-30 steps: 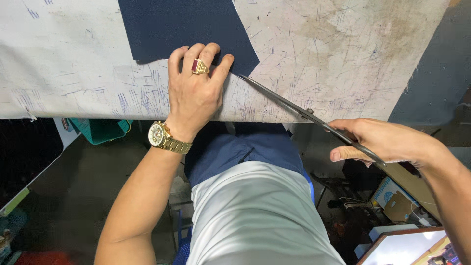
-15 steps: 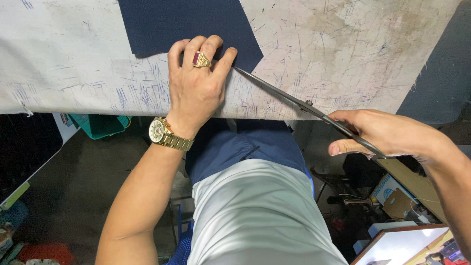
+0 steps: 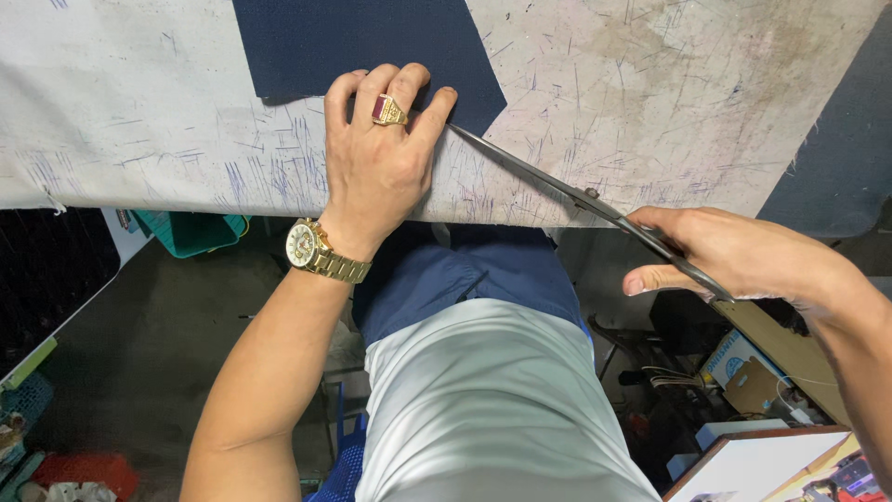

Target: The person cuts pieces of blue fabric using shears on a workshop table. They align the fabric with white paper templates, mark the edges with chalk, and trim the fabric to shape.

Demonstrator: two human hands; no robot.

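Nearest the camera, at six o'clock, the person's light grey shirt (image 3: pixel 492 409) and dark blue trousers (image 3: pixel 465 274) fill the lower middle of the view. Down at seven to eight o'clock lies a dark floor (image 3: pixel 158 344) with a red plastic basket (image 3: pixel 88 469) in the corner and a teal plastic basket (image 3: pixel 190 231) tucked under the table edge. At four to five o'clock sit small cardboard boxes (image 3: pixel 748 376) and a white board with a wooden frame (image 3: pixel 771 465).

The right hand (image 3: pixel 734 256), at three o'clock, is clenched around the handles of long grey metal scissors (image 3: pixel 576 193), thumb tip showing below. The blades run as one thin line toward eleven o'clock, and their tip meets the lower edge of the navy fabric just beside the left little finger; whether the blades are parted I cannot tell.

The left hand (image 3: pixel 376 153), just above centre, lies flat with fingers spread, pressing on a dark navy woven cloth piece (image 3: pixel 362 42) at its lower edge; it grasps nothing. It wears a gold ring with a red stone (image 3: pixel 388 110), and a gold metal wristwatch (image 3: pixel 314 251) sits at the wrist, past the table edge.

The cloth spreads from the fingertips up to twelve o'clock on a worn white cutting table scratched with pen marks (image 3: pixel 139 139). At two o'clock a second dark blue cloth (image 3: pixel 832 158) covers the table's far right corner.
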